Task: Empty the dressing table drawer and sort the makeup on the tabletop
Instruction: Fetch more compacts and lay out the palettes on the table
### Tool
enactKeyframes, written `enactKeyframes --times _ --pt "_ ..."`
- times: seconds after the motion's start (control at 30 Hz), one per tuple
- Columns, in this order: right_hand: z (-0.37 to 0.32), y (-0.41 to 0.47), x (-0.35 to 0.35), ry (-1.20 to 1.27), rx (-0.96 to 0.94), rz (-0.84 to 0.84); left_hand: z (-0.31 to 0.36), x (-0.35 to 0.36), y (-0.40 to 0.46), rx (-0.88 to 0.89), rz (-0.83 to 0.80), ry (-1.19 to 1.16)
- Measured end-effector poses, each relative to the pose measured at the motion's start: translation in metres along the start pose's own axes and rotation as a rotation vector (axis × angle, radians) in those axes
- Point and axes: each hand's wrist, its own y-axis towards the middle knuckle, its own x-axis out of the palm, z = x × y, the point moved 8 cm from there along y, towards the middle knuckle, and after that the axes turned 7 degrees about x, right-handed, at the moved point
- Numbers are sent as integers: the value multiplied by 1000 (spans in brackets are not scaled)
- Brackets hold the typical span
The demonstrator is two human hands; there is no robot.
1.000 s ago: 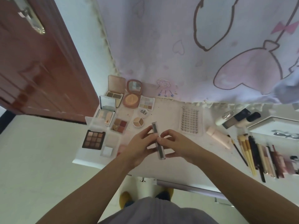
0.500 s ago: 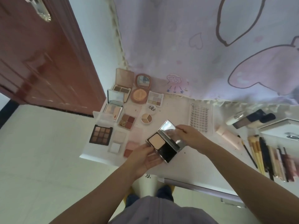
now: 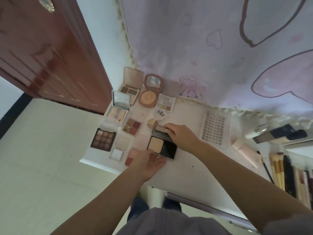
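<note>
An open black powder compact (image 3: 162, 146) with a beige pan and a mirrored lid lies near the front left of the white tabletop (image 3: 194, 160). My right hand (image 3: 179, 134) grips its raised lid from the right. My left hand (image 3: 149, 161) holds the compact's front edge from below, palm up. Around it lie several opened palettes: a dark nine-pan eyeshadow palette (image 3: 103, 139), a four-pan red palette (image 3: 132, 127), a round peach powder compact (image 3: 149, 94) and a pale nine-pan palette (image 3: 165, 103).
A sheet of false lashes (image 3: 213, 128) lies right of my hands. Tubes, bottles (image 3: 279, 134) and a row of brushes (image 3: 279, 170) fill the right side. A pink curtain (image 3: 220, 48) hangs behind the table. A brown door (image 3: 42, 53) stands at left. The drawer front (image 3: 203, 206) shows below the table edge.
The closed compact held edge-up between both hands was opened, then lowered and moved left toward the group of palettes. The view shifted left and closer.
</note>
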Motion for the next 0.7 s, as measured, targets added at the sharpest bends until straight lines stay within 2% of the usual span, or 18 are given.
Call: enactKeyframes --times 0.1,0.17,0.23,0.3,0.37,0.5,0.53,0.63,0.7 --pt "1 -2 -6 76 5 -6 2 1 -6 16 24 55" --pt "20 -8 -22 163 64 58 -4 3 -10 -19 0 155" --pt "56 -18 -45 203 165 160 -19 22 -17 -90 -135 303" --pt "101 -31 -62 204 316 226 -34 53 -21 -84 -256 444" --pt "141 -46 -70 214 471 239 -43 93 -19 28 -286 565" --pt "182 -61 -73 383 634 285 -30 185 7 595 -274 1176" --pt "187 -62 -72 468 664 297 -29 201 17 655 -241 1268" --pt "203 -58 -67 805 759 313 -32 218 49 584 -74 1433" --pt "210 -53 -66 911 798 291 -32 220 54 556 7 1509"
